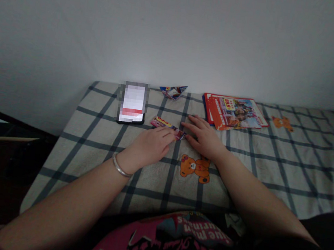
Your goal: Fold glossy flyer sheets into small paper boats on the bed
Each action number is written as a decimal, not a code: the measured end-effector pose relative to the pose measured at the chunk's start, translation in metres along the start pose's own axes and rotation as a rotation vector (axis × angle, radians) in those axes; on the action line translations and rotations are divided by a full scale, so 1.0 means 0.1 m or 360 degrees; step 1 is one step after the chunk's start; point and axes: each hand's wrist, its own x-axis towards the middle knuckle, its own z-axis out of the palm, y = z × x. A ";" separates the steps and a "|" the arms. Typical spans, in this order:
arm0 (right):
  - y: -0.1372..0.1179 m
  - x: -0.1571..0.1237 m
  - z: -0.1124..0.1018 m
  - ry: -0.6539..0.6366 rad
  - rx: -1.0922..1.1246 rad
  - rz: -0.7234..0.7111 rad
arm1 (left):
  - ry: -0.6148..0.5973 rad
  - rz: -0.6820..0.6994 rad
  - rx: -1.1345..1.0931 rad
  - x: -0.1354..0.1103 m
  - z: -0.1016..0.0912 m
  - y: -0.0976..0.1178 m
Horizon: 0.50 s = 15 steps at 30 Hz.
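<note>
A narrow strip of folded printed paper [161, 122], pink and blue with a yellow patch, lies on the checked bed sheet [153, 180]. My left hand [154, 146], below a silver bangle, is closed on it near its right part and covers its lower edge. My right hand [204, 138] rests at the strip's right end, open with the fingers spread and nothing visible in them. Whether its thumb touches the paper's tip, I cannot tell. Behind the strip stands a small folded paper shape [174, 92] with pointed corners, in similar print.
A phone with a lit, blurred screen [133, 100] stands tilted at the back left. Several printed leaflets [242, 114] lie stacked at the back right. A pale wall [179, 32] runs along the bed's far edge. The bed's left edge drops to a dark floor.
</note>
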 end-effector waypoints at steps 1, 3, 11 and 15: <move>0.00 0.00 0.00 0.0016 -0.0002 -0.0003 | 0.0023 -0.0013 -0.0007 0.00 0.01 0.00; -0.01 0.01 -0.01 0.0049 0.0017 -0.0013 | 0.0074 -0.0028 -0.0016 0.01 0.02 0.01; -0.08 0.04 -0.05 0.0170 0.0109 -0.0037 | 0.0196 0.0025 -0.0047 0.03 0.04 0.03; -0.08 0.02 -0.06 0.0168 0.0116 -0.0116 | 0.0229 -0.0070 0.0010 0.02 0.03 0.03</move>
